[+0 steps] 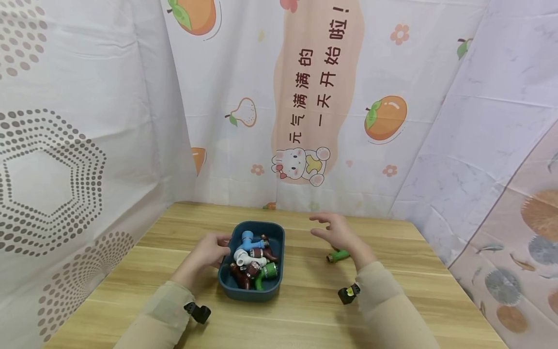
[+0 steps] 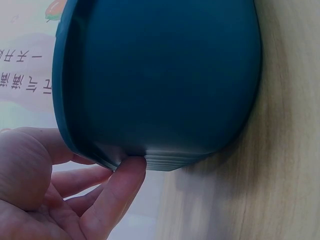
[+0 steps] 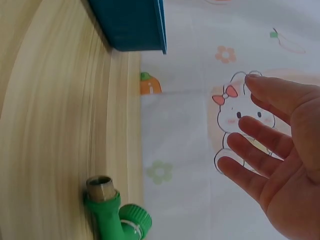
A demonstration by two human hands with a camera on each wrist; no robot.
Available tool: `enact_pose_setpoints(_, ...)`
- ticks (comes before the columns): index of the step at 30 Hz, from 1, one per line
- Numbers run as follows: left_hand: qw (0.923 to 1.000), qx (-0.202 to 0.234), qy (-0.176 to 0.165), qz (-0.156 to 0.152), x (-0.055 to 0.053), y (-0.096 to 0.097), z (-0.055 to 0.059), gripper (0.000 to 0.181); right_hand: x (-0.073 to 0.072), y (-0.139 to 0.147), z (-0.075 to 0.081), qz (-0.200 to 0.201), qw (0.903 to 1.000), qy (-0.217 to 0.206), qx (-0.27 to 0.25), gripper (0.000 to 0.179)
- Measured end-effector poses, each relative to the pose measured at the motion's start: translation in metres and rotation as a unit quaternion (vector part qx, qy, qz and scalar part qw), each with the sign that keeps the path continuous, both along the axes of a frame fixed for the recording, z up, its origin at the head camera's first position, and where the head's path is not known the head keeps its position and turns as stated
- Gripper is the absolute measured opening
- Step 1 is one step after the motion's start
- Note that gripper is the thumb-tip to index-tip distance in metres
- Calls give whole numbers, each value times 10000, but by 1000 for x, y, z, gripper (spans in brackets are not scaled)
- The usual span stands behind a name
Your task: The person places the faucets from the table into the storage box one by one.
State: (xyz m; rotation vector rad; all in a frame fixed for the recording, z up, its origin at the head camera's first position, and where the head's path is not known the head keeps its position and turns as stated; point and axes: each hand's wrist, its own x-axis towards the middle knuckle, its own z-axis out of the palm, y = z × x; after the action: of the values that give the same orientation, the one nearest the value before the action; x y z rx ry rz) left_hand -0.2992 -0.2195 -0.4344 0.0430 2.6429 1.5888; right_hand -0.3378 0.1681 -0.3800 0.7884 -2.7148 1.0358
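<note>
A dark blue plastic bin (image 1: pixel 281 259) stands on the table and holds several plastic taps. Among them are a blue tap (image 1: pixel 247 240), a white tap (image 1: pixel 253 260), brown ones (image 1: pixel 240 277) and a green tap (image 1: pixel 268 271). At the bin's left side, my left hand (image 1: pixel 211 249) grips the rim, with the thumb against the ribbed outer wall in the left wrist view. My right hand (image 1: pixel 337 232) hovers to the right of the bin, fingers spread and holding nothing. Below it lies another green tap (image 3: pixel 107 215) with a metal threaded end, partly hidden by the right arm in the head view.
The wooden table (image 1: pixel 314 320) ends at a printed curtain (image 1: pixel 244 169) behind. Other cloths hang along the left (image 1: pixel 87 145) and right (image 1: pixel 501 261) sides. Small black cameras (image 1: pixel 348 293) sit on both wrists.
</note>
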Motion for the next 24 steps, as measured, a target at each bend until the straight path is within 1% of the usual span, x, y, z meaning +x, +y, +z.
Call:
enact_pose_setpoints(10, 9999, 106, 14, -1, -1, 0, -2, 54, 0, 21, -5, -185, 9997, -131, -100, 41)
enact_pose_setpoints(18, 9999, 92, 33, -33, -1, 0, -1, 54, -1, 35, -10, -370, 9990, -227, -97, 43)
enact_pose_setpoints(24, 10000, 52, 45, -47, 0, -1, -1, 54, -5, 47, -16, -502, 9983, -288, -101, 43)
